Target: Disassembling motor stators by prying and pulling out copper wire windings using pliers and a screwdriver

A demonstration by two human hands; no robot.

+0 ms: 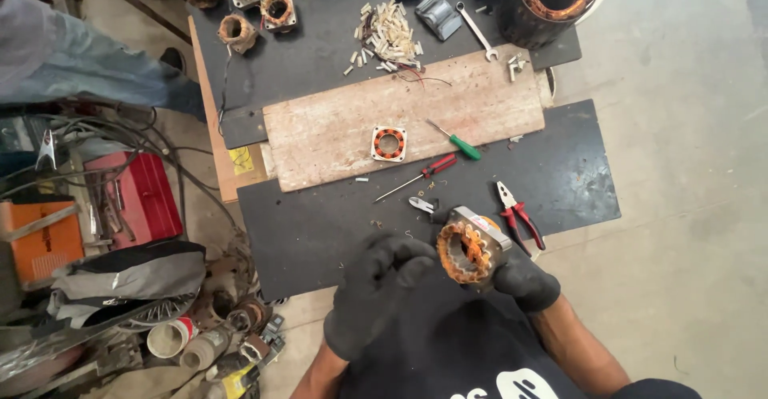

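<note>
Both of my hands wear black gloves. My right hand [524, 279] grips a small motor stator [468, 247] with orange copper windings, held above the near edge of the black worktop [320, 223]. My left hand [372, 291] is just left of the stator, fingers curled toward its windings, holding nothing that I can see. A pair of cutters [422, 204] lies just beyond the stator.
On a wooden board [336, 131] lie a small square stator [389, 143], a green screwdriver [456, 141] and a red screwdriver [420, 175]. Red pliers [518, 215], a spanner [478, 31], white sleeves [388, 39] and more stators [240, 31] sit around. Another person [72, 55] stands at the upper left. Clutter covers the floor on the left.
</note>
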